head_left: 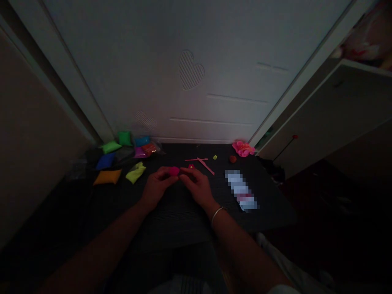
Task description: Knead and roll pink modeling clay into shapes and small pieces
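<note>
A bright pink lump of modelling clay (174, 171) sits between the fingertips of my two hands, just over the dark table. My left hand (156, 185) is closed around it from the left, fingers behind and thumb in front. From the right, my right hand (197, 187) pinches at the clay's edge; its fingertips are dim and partly hidden. Just beyond the right fingers lies a small red flower shape (191, 166) with a yellow centre. Two pink modelling tools (206, 166) lie crossed past that hand, near a small yellow-green clay piece (214, 157).
On the left lie an orange clay packet (108, 177), a blue packet (105, 161), a crumpled yellow packet (135, 172) and several others. To the right are a reddish-brown lump (232, 159), pink petals (243, 148) and a blurred-out pale object (241, 190). A white panel (196, 110) stands behind the table.
</note>
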Motion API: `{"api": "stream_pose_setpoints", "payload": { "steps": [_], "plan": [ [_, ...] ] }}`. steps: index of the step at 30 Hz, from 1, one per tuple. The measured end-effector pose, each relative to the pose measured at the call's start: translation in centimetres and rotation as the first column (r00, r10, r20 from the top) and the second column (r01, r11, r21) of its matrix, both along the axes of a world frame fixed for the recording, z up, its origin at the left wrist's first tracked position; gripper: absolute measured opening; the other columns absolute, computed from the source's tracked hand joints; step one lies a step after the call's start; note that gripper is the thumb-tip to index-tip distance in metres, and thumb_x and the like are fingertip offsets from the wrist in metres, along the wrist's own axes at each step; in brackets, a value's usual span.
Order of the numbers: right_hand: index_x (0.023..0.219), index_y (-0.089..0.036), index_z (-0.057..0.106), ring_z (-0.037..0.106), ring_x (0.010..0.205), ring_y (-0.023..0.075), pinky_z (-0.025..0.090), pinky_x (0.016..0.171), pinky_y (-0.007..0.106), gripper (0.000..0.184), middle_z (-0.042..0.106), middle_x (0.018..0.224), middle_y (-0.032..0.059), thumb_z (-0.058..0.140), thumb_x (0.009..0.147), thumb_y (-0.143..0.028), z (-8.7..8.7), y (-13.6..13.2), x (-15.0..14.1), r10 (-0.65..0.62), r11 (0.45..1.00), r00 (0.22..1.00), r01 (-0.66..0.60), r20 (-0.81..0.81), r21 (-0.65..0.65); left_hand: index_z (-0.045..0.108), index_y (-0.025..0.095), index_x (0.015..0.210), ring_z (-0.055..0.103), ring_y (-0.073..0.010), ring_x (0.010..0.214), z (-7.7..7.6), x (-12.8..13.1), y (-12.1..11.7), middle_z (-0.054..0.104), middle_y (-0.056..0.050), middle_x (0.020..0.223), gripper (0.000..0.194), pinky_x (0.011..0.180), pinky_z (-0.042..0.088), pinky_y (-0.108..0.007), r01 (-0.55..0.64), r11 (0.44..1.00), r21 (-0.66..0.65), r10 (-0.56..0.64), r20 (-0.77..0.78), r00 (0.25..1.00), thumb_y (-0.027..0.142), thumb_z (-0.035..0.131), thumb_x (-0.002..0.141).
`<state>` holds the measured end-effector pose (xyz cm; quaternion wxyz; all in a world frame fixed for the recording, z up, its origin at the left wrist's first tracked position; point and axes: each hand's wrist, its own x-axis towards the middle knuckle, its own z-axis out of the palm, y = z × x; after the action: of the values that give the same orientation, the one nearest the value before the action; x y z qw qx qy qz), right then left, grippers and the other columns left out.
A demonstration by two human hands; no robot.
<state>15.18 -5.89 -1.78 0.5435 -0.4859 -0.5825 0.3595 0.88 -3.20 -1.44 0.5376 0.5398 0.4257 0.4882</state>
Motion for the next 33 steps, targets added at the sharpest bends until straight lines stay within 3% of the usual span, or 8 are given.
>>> {"api": "stream_pose_setpoints", "payload": {
  "steps": [4,9,13,16,19,25,29,33],
  "plan": [
    [0.103,-0.025,0.061,0.057,0.087,0.0164,0.048,0.064,0.025,0.038,0.060,0.100,0.0039,0.067,0.066,-0.033,0.5,-0.3,-0.1,0.055,0.995,0.998,-0.056,0.018,0.080,0.067,0.020,0.070,0.054,-0.0178,0.084,0.1,0.0,-0.1,0.056,0.000,0.081,0.014,0.079,0.041,-0.031,-0.031,0.988,0.150,0.052,-0.133,0.990,0.028,0.069,0.059],
    [0.093,-0.023,0.062,0.057,0.086,0.0165,0.049,0.063,0.025,0.028,0.060,0.093,0.0034,0.067,0.067,-0.032,0.8,-0.6,-0.3,0.033,0.995,0.997,-0.039,0.065,0.091,0.066,0.021,0.067,0.054,-0.0202,0.089,0.2,0.3,-0.5,0.057,-0.001,0.079,0.011,0.081,0.040,-0.031,-0.020,0.972,0.233,0.070,-0.209,0.975,0.024,0.069,0.058],
    [0.090,-0.023,0.063,0.057,0.086,0.0162,0.049,0.063,0.025,0.020,0.061,0.090,0.0028,0.064,0.071,-0.030,1.1,-0.7,-0.1,-0.034,0.994,0.994,0.023,0.099,0.106,0.066,0.021,0.081,0.057,-0.0199,0.085,0.3,0.5,-0.9,0.064,-0.002,0.084,0.023,0.081,0.042,-0.033,0.050,0.996,0.075,-0.038,-0.149,0.988,0.027,0.069,0.060],
    [0.091,-0.023,0.064,0.057,0.084,0.0159,0.048,0.060,0.023,0.021,0.060,0.089,0.0030,0.064,0.071,-0.030,1.2,-0.7,0.0,-0.073,0.990,0.994,0.061,0.087,0.129,0.063,0.019,0.092,0.059,-0.0191,0.087,0.2,0.6,-1.0,0.066,-0.004,0.091,0.033,0.082,0.043,-0.033,0.146,0.988,-0.051,-0.143,0.068,0.987,0.029,0.070,0.061],
    [0.092,-0.024,0.065,0.057,0.083,0.0156,0.048,0.059,0.023,0.020,0.059,0.090,0.0032,0.063,0.072,-0.029,1.2,-0.6,0.0,-0.076,0.987,0.995,0.065,0.068,0.145,0.060,0.020,0.102,0.060,-0.0178,0.086,0.2,0.6,-1.0,0.065,-0.006,0.098,0.037,0.079,0.046,-0.033,0.178,0.978,-0.111,-0.145,0.258,0.955,0.033,0.065,0.067],
    [0.095,-0.025,0.066,0.056,0.082,0.0151,0.048,0.061,0.024,0.023,0.057,0.088,0.0029,0.064,0.072,-0.028,0.7,-0.3,0.1,-0.110,0.985,0.985,0.091,0.130,0.145,0.064,0.017,0.097,0.062,-0.0171,0.079,0.1,0.6,-0.8,0.066,-0.007,0.095,0.039,0.064,0.050,-0.026,0.092,0.976,-0.200,-0.056,0.177,0.983,0.035,0.069,0.063],
    [0.094,-0.026,0.066,0.055,0.077,0.0138,0.047,0.063,0.024,0.023,0.055,0.082,0.0015,0.064,0.072,-0.027,0.3,-0.1,0.3,-0.097,0.990,0.983,0.079,0.154,0.116,0.067,0.015,0.089,0.061,-0.0175,0.078,0.2,0.6,-0.8,0.067,-0.007,0.089,0.034,0.065,0.049,-0.027,0.119,0.959,-0.255,-0.081,0.154,0.985,0.035,0.069,0.063],
    [0.101,-0.026,0.064,0.054,0.073,0.0132,0.047,0.065,0.026,0.033,0.056,0.081,0.0008,0.067,0.068,-0.030,0.4,-0.1,0.2,-0.047,0.997,0.994,0.041,0.095,0.072,0.067,0.017,0.091,0.060,-0.0180,0.085,0.3,0.6,-0.8,0.065,-0.007,0.096,0.031,0.072,0.049,-0.030,0.148,0.957,-0.249,-0.097,0.205,0.974,0.035,0.066,0.066]
  ]
}}
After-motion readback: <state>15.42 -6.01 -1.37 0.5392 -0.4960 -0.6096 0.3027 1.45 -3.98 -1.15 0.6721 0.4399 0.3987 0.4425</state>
